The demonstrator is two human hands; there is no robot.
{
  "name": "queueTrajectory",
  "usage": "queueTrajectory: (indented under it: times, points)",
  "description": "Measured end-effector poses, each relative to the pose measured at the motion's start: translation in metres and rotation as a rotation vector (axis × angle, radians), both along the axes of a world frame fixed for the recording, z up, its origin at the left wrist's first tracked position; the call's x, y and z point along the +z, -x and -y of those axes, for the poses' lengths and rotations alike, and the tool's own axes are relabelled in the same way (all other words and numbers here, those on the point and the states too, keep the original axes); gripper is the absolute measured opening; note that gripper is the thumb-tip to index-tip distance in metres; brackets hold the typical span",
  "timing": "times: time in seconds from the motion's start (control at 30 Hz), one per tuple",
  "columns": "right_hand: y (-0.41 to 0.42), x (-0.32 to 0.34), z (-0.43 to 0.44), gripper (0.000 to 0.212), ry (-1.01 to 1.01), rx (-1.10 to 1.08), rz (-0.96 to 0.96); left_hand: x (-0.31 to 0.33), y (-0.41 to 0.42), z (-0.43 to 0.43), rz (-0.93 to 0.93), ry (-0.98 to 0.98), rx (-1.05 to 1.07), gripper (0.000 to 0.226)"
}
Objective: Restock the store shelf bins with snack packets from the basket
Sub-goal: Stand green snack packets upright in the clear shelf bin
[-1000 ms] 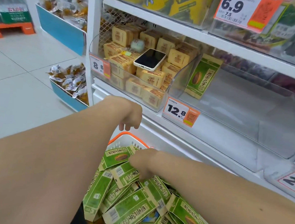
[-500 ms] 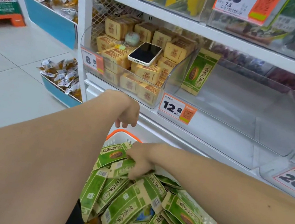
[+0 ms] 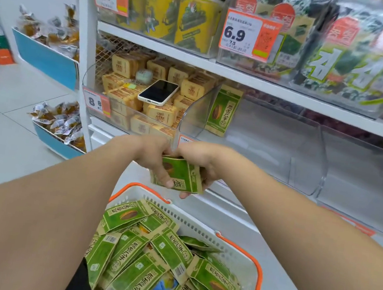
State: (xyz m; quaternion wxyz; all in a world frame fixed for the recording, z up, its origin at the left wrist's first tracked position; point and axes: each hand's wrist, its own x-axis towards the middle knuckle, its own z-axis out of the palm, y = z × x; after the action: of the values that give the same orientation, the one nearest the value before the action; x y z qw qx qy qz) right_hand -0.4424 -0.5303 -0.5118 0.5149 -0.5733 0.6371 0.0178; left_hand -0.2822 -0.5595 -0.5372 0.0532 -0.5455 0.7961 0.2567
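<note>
A green snack packet (image 3: 181,175) is held up between both hands, above the basket and just in front of the shelf edge. My left hand (image 3: 152,156) grips its left side, thumb across the front. My right hand (image 3: 200,161) holds its right side from behind. Below, a white basket with an orange rim (image 3: 258,272) holds several green packets (image 3: 164,264). The clear shelf bin (image 3: 272,141) straight ahead has one green packet (image 3: 223,111) standing against its left wall.
A phone (image 3: 158,92) lies on tan boxes (image 3: 160,113) in the bin to the left. Yellow and seaweed packs fill the upper shelf bins (image 3: 345,56). Blue side bins (image 3: 47,60) with wrapped snacks hang at left. Another clear bin (image 3: 366,174) lies to the right.
Both hands rose from the basket. The right hand lifted a green packet out and the left hand came over to grip it too. The view tilted up.
</note>
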Motion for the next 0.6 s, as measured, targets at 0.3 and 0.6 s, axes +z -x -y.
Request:
queueTrajectory:
  times: [0.3, 0.6]
  points:
    - [0.061, 0.049, 0.002, 0.051, 0.486, -0.496, 0.444, 0.02, 0.016, -0.011, -0.732, 0.012, 0.245, 0.03]
    - [0.065, 0.021, 0.036, 0.027, 0.607, -0.859, 0.598, 0.041, 0.076, 0.002, -0.761, 0.523, 0.493, 0.052]
